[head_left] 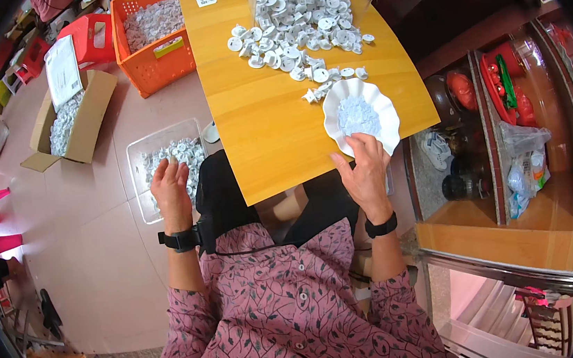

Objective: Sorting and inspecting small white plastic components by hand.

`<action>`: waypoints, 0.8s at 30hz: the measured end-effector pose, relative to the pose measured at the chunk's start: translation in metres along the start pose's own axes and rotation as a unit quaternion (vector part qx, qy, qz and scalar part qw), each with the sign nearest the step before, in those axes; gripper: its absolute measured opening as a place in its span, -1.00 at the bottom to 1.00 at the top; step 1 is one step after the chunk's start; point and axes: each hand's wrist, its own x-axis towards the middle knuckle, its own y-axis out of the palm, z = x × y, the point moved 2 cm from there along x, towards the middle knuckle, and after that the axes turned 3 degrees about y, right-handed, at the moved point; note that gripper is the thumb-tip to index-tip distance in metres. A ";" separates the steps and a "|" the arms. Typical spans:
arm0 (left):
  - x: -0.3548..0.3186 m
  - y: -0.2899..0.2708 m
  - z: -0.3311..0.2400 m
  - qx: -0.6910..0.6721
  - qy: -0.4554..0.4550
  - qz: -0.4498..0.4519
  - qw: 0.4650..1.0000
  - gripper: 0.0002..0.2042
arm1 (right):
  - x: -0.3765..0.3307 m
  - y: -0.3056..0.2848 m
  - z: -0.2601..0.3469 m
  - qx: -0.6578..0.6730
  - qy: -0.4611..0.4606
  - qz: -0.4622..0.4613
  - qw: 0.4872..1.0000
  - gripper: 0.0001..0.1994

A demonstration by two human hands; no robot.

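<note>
Orange worktop [274, 131] has a heap of white plastic caps [297, 17] at its far edge. Right hand [366, 170] grips the near rim of a white scalloped dish [360, 115] by the near right corner. Left hand [171, 191], fingers loosely spread, reaches into a clear bin [140, 152] of caps on the floor, well apart.

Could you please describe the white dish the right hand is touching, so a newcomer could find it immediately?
Start at the yellow wooden table. At its near right corner, under the right hand, sits a white scalloped dish holding pale powdery bits. Unlike the loose white parts heaped beyond it, it is one wide, wavy-rimmed piece.
</note>
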 end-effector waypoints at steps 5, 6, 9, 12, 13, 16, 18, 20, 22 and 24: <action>-0.045 0.084 -0.027 0.152 0.051 0.151 0.975 -0.69 | -0.005 -0.004 -0.003 0.084 0.030 -0.015 0.996 -0.59; -0.053 0.101 -0.027 0.166 0.059 0.196 0.965 -0.70 | -0.005 -0.004 -0.004 0.075 0.033 -0.008 0.997 -0.59; -0.063 0.139 -0.011 0.227 0.069 0.309 0.921 -0.70 | -0.006 -0.001 -0.003 0.077 0.033 0.001 0.996 -0.61; -0.069 0.177 0.000 0.351 0.124 0.368 0.852 -0.68 | -0.008 -0.001 -0.006 0.095 0.040 0.000 0.995 -0.60; -0.071 0.188 0.003 0.397 0.158 0.380 0.820 -0.66 | -0.009 -0.002 -0.009 0.105 0.049 -0.003 0.993 -0.59; -0.063 0.207 0.020 0.407 0.281 0.403 0.770 -0.63 | -0.008 -0.007 -0.001 0.097 0.041 -0.026 0.994 -0.58; -0.058 0.217 0.031 0.424 0.320 0.403 0.745 -0.62 | -0.005 -0.006 0.005 0.074 0.034 -0.019 0.997 -0.58; -0.057 0.224 0.037 0.439 0.357 0.404 0.719 -0.61 | -0.006 -0.006 0.005 0.049 0.027 -0.011 0.998 -0.59; -0.058 0.230 0.042 0.483 0.377 0.425 0.666 -0.61 | -0.008 -0.005 0.002 0.066 0.030 -0.031 0.997 -0.69; -0.058 0.233 0.043 0.482 0.377 0.433 0.661 -0.66 | -0.010 -0.004 -0.001 0.077 0.033 -0.046 0.995 -0.75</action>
